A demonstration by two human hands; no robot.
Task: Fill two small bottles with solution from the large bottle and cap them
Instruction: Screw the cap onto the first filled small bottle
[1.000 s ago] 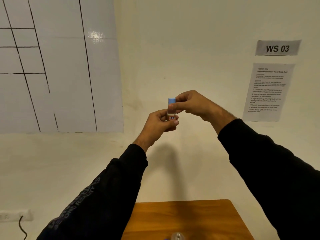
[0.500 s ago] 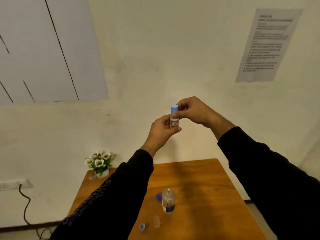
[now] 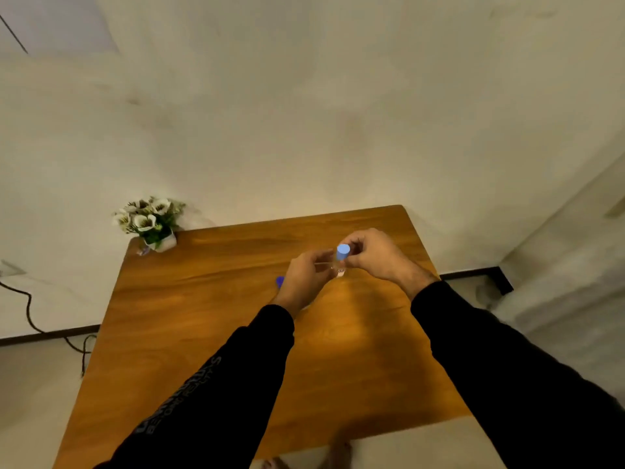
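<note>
In the head view you have brought the small bottle (image 3: 340, 270) down from in front of the wall to just above the table (image 3: 189, 316). Your left hand (image 3: 304, 277) pinches its body, your right hand (image 3: 373, 253) pinches the light blue cap (image 3: 343, 251). That bottle looks capped, so the second, hidden now, likely comes next

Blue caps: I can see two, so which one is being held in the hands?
The light blue cap, atop the small bottle between both hands. The darker blue cap peeks out beside the left hand, untouched.

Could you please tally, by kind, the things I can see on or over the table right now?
Small bottles, capped, held by both hands: 1
Loose dark blue caps: 1
Flower pots: 1
Total: 3
</note>
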